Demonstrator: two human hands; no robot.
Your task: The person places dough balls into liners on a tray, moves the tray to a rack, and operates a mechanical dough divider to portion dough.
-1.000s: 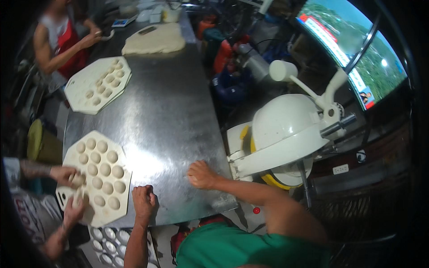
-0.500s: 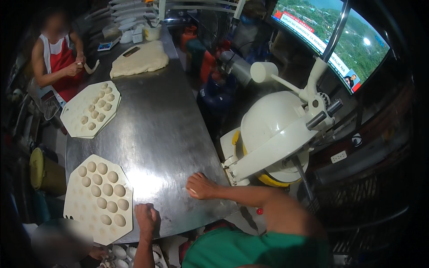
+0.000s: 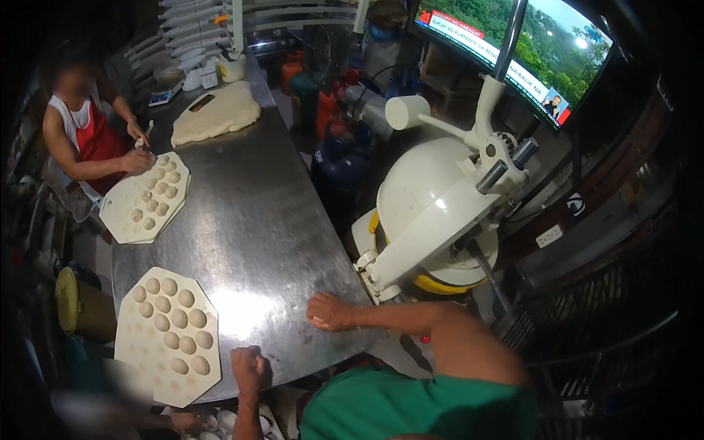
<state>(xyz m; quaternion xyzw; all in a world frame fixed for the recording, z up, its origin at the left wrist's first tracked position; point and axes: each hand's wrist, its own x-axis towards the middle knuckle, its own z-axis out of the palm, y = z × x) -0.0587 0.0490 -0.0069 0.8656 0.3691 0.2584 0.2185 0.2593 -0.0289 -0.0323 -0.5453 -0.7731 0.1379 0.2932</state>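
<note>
My right hand [image 3: 330,312] is curled over the steel table [image 3: 271,220], near its right edge. A bit of pale dough [image 3: 317,319] shows at its fingers. My left hand [image 3: 248,368] is closed too, close to the table's front edge; what lies under its fingers is hidden. Left of it, an octagonal cream board [image 3: 147,367] carries several smooth round dough balls [image 3: 180,318].
Farther off, another board [image 3: 121,213] bears rougher dough lumps, with a large dough slab [image 3: 220,114] behind. A co-worker in a red apron [image 3: 99,139] stands far left; another person's hand [image 3: 187,421] is at lower left. A cream machine [image 3: 433,198] stands right.
The whole view has shifted slightly. The far co-worker's hand has come down to the far board with dough in the other hand. My hands stay curled in nearly the same places.
</note>
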